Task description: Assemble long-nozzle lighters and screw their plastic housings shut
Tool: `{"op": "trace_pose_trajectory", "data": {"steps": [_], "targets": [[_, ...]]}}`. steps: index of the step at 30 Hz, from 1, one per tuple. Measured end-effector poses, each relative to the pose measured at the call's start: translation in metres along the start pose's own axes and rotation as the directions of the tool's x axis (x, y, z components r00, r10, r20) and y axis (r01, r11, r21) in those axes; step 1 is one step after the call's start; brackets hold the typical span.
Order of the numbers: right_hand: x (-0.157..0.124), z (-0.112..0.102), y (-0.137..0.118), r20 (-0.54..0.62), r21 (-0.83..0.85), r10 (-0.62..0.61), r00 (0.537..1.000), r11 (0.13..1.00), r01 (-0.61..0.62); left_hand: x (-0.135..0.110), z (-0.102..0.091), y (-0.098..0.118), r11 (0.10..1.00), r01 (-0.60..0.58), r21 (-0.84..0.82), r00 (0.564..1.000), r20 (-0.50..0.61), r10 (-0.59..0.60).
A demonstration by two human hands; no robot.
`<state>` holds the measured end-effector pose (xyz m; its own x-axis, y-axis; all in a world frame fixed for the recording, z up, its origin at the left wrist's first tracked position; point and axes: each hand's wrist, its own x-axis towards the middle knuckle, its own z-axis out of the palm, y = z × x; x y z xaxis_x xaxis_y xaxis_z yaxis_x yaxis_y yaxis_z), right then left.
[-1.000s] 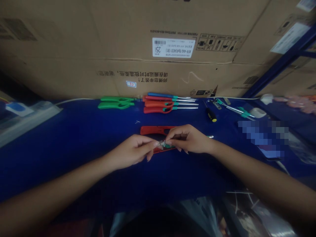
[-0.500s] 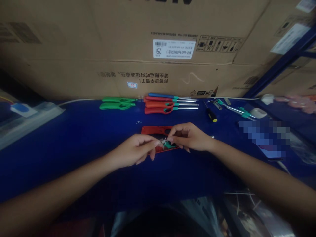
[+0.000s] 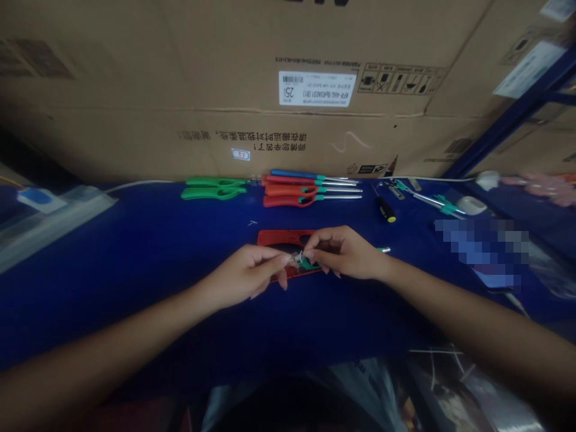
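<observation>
- The left hand (image 3: 245,276) and the right hand (image 3: 346,252) meet in the middle of the blue table (image 3: 135,252).
- Both hands have their fingertips closed, pinching a small green part (image 3: 306,263) with a shiny metal bit on it.
- The small green part sits just above a flat red plastic piece (image 3: 279,238) that lies on the table under the hands.
- The part looks tiny, light and hard. It could slip out easily, so the green plastic end seems the best place to hold it. The thin metal bit may bend.
- The table top is smooth and dark blue.
- At the back lie green handles (image 3: 211,187) and a row of red long lighters (image 3: 292,192).
- To the right are a black screwdriver (image 3: 386,210) and a roll of tape (image 3: 470,205).
- A big cardboard box (image 3: 180,90) with a white label (image 3: 316,88) stands behind the table.
- The room is dim.
</observation>
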<state>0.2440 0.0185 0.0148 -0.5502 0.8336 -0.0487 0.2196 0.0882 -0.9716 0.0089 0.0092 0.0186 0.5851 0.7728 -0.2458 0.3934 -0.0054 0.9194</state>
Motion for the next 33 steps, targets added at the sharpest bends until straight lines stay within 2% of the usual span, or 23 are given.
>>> {"op": "trace_pose_trajectory", "data": {"steps": [20, 27, 33], "targets": [[-0.0007, 0.0034, 0.003, -0.013, -0.032, -0.072, 0.997, 0.997, 0.072, 0.0008, 0.0009, -0.003, 1.0, 0.001, 0.028, 1.0, -0.024, -0.001], [0.0001, 0.0008, 0.004, -0.032, 0.021, -0.052, 0.998, 0.998, 0.053, -0.0009, -0.0012, 0.0039, 0.999, 0.025, -0.03, 1.0, -0.004, -0.025], [-0.0002, 0.0019, 0.0034, -0.05, 0.008, -0.067, 0.997, 0.998, 0.067, -0.0014, 0.0002, 0.005, 1.0, 0.019, 0.002, 1.0, -0.012, -0.019]]}}
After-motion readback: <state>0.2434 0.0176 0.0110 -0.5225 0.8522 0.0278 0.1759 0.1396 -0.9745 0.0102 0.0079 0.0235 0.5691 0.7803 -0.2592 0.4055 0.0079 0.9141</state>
